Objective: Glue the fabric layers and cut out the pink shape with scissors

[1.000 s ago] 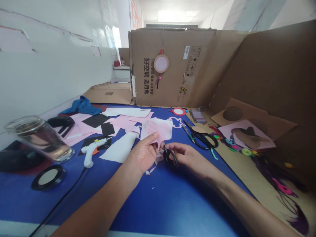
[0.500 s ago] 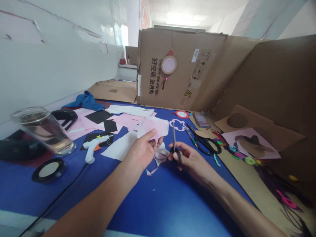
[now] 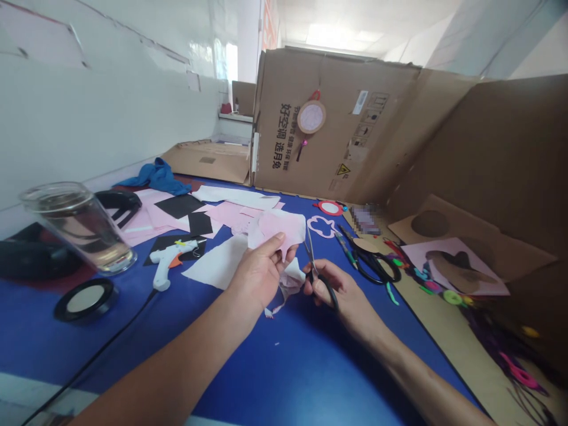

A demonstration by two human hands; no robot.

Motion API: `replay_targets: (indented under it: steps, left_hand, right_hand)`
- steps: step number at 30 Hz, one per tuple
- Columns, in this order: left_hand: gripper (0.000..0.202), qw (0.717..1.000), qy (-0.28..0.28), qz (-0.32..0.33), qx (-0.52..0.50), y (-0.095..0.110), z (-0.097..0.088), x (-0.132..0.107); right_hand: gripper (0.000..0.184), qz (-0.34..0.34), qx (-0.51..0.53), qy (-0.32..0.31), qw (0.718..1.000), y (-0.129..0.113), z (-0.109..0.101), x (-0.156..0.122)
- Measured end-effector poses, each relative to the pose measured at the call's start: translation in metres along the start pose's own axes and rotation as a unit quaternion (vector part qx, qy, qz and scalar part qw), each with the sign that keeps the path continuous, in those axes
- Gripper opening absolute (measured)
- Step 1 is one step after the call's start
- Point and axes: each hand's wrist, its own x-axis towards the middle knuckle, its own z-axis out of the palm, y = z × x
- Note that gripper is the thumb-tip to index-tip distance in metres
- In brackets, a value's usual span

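My left hand pinches a pink felt piece and holds it up over the blue table. My right hand grips small black-handled scissors, blades pointing up and lying against the right edge of the pink piece. A pink offcut hangs between my two hands.
A glass of water, a roll of black tape and a white glue gun with its cord lie at left. Pink, white and black sheets lie behind. Larger scissors and colourful scraps sit at right. Cardboard walls enclose the back.
The scissors went from lying low beside my left hand to upright, then moved left against the pink piece. The view has shifted slightly.
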Motion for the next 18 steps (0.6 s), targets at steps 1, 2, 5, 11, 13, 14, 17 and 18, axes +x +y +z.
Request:
replay_targets:
  steps: [1,2,5,11,13,14,17,18]
  left_hand:
    - [0.015,1.000,0.001,0.001,0.000,-0.0009,0.0001,-0.0003]
    - [0.016,1.000,0.002,0.002,-0.001,-0.0015,0.0003,-0.0007]
    - [0.018,1.000,0.008,0.001,-0.003,-0.0025,0.0011,-0.0022]
    - [0.018,1.000,0.013,-0.013,-0.006,-0.0058,0.0000,-0.0015]
    - [0.018,1.000,0.013,-0.016,-0.008,-0.0069,-0.0003,-0.0008]
    - [0.018,1.000,0.012,-0.016,-0.008,-0.0072,-0.0002,-0.0006]
    - [0.017,1.000,0.015,-0.018,-0.011,-0.0075,0.0006,-0.0009]
    - [0.017,1.000,0.017,-0.021,-0.012,-0.0075,0.0009,-0.0011]
  right_hand:
    - [0.062,0.000,0.002,0.001,1.000,-0.0009,0.0012,-0.0001]
    - [0.063,-0.001,0.005,0.004,1.000,-0.0015,0.0020,-0.0002]
    - [0.062,-0.004,0.010,0.012,1.000,-0.0011,0.0033,-0.0004]
    - [0.060,-0.016,0.007,0.016,1.000,-0.0012,0.0047,0.0000]
    - [0.060,-0.021,0.010,0.016,1.000,-0.0018,0.0053,0.0003]
    - [0.059,-0.024,0.010,0.016,1.000,-0.0019,0.0056,0.0005]
    - [0.055,-0.033,0.009,0.018,0.999,-0.0006,0.0060,0.0010]
    - [0.053,-0.035,0.010,0.019,0.999,0.0000,0.0061,0.0011]
